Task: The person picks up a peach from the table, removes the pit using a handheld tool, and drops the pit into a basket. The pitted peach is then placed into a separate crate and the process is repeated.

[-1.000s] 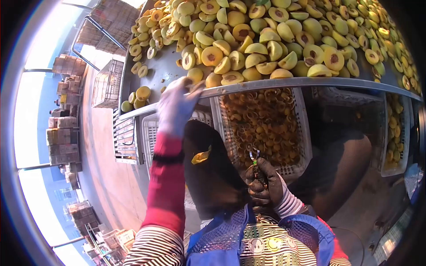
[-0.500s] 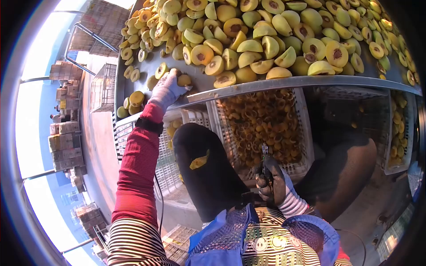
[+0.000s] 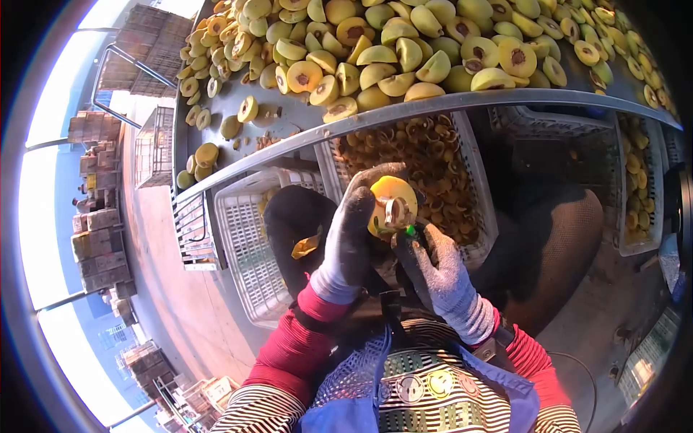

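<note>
My gloved left hand grips a halved peach over my lap, with its orange cut face toward me. In my gloved right hand is a small pitting tool with a curved metal blade and a green part near my fingertips. Its blade lies against the middle of the cut face, where the stone sits. My fingers hide most of the handle. Below and beyond both hands stands a white crate full of brownish-orange peach scraps.
Many peach halves are heaped on a metal table with a raised rim. A white crate stands by my left knee. Another crate with peach pieces is at far right. Stacked crates line the left side.
My left hand has come from the table down to my lap with a peach half. My right hand has risen, bringing the pitting tool to the fruit.
</note>
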Motion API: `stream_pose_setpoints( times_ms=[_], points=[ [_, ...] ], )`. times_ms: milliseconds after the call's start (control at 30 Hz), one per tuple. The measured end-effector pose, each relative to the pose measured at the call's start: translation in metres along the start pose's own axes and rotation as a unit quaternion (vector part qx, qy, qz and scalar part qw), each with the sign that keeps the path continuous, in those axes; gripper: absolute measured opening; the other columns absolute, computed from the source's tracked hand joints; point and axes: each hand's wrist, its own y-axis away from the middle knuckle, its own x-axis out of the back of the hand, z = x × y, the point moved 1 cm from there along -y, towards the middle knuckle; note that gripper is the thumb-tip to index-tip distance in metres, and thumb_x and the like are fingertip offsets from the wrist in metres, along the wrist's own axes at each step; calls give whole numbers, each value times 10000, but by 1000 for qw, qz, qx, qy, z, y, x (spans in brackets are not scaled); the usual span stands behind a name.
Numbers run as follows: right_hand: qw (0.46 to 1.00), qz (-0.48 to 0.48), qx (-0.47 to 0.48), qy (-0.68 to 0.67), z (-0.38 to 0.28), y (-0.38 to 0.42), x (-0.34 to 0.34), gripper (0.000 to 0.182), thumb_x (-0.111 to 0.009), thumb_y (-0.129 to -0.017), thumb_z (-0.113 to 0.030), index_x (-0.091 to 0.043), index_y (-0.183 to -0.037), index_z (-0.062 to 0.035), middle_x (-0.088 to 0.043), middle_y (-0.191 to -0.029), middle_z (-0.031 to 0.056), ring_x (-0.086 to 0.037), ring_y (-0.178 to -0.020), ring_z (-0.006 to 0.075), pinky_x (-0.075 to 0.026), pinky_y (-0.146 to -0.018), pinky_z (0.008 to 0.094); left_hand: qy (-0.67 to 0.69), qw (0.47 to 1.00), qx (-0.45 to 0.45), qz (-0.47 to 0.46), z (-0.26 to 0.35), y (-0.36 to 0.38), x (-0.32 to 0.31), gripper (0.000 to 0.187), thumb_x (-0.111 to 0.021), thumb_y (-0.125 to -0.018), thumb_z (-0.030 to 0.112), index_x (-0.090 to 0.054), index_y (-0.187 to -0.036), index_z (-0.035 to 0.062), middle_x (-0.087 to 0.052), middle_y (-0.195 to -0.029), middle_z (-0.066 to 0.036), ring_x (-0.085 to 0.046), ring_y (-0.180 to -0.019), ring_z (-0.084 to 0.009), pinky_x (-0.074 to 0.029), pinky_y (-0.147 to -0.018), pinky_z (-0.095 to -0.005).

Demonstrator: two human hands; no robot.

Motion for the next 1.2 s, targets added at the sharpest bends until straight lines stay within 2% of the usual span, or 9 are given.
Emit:
stream_pose_setpoints(
  times_ms=[333,467,500,667,733,867,1000,1067,1200],
  points=[
    [993,-93,-69,-28,6,23,11,196,-578,-887,-125,-559,-987,42,-603,-781,211,-625,-728,316,-462,-630,366,-362,926,-104,-27,-2,17,3,358,-508,-958,336,-595,-1028,-5,-572,-858,-28,-533,-798,-76,-454,-718,-214],
    [987,-126,-98,-9,10,34,15,244,-565,-893,-109,-549,-1079,48,-623,-868,166,-626,-803,228,-477,-706,324,-361,922,-100,-97,-12,24,10,315,-483,-964,170,-537,-1233,16,-519,-1232,-138,-519,-1128,-211,-427,-952,-314],
    [987,-125,-99,-8,10,40,12,244,-565,-893,-109,-549,-1079,48,-623,-868,166,-626,-803,228,-477,-706,324,-196,980,16,-15,-12,19,-5,324,-506,-964,297,-570,-1098,8,-584,-944,-30,-526,-837,-76,-442,-750,-213],
    [981,71,-94,-153,15,28,14,263,-633,-853,-63,-535,-1078,30,-588,-931,57,-545,-888,105,-461,-788,276,-258,955,-127,65,-9,36,-26,332,-494,-970,274,-567,-1148,4,-615,-1010,-58,-540,-878,-78,-449,-786,-236],
    [986,20,-82,-145,10,20,24,270,-653,-834,-32,-526,-1065,25,-590,-919,58,-559,-866,115,-470,-770,271,-343,937,-64,14,0,38,-17,347,-505,-967,290,-567,-1148,-1,-626,-1009,-51,-547,-870,-75,-449,-788,-226],
    [982,34,-86,-164,0,16,30,206,-580,-855,5,-543,-1057,-7,-613,-906,49,-581,-847,78,-468,-789,233,-188,981,49,-3,2,35,-5,405,-540,-947,339,-567,-1149,-12,-627,-1016,-65,-600,-878,-102,-502,-775,-254],
    [1000,-27,3,14,-14,28,26,182,-610,-870,-70,-544,-1012,24,-629,-780,156,-656,-707,200,-500,-624,329,-173,982,-39,72,-19,38,-7,404,-515,-959,346,-571,-1130,-16,-628,-1014,-75,-610,-880,-115,-506,-779,-261],
    [988,21,114,100,-10,40,15,266,-591,-872,-84,-536,-1073,81,-601,-782,240,-608,-684,390,-476,-600,386,-197,969,-92,118,-27,40,-15,346,-478,-979,297,-594,-1063,-19,-630,-931,-65,-578,-849,-109,-466,-766,-249],
    [996,13,53,64,4,46,13,291,-576,-876,-79,-521,-1108,87,-591,-803,240,-592,-693,393,-466,-601,395,-152,972,-123,129,-34,46,-27,329,-464,-978,267,-588,-1061,-26,-625,-942,-110,-576,-871,-139,-468,-767,-277]
  ],
)
